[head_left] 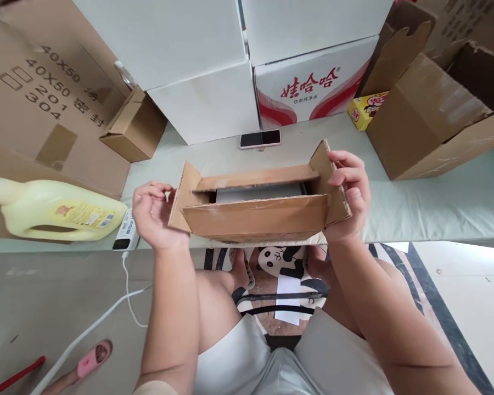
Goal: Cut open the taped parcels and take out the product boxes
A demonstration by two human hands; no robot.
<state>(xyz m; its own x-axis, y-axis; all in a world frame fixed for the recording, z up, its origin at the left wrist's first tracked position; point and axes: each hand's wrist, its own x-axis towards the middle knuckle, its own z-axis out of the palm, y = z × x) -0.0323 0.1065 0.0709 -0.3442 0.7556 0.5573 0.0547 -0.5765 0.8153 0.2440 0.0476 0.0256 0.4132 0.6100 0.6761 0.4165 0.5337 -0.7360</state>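
A brown cardboard box (255,216) sits near the front edge of the table, its flaps raised. Inside it a flat grey item (259,192) shows between the long flaps. My left hand (158,215) is at the left end flap, fingers curled, palm side against its outer face. My right hand (349,195) grips the right end flap, thumb and fingers pressed on it.
White boxes (208,101) and a red-and-white box (313,82) line the back, a phone (260,139) before them. At left are a yellow-green bottle (66,208) and a power strip (127,233); an open carton (432,115) stands at right.
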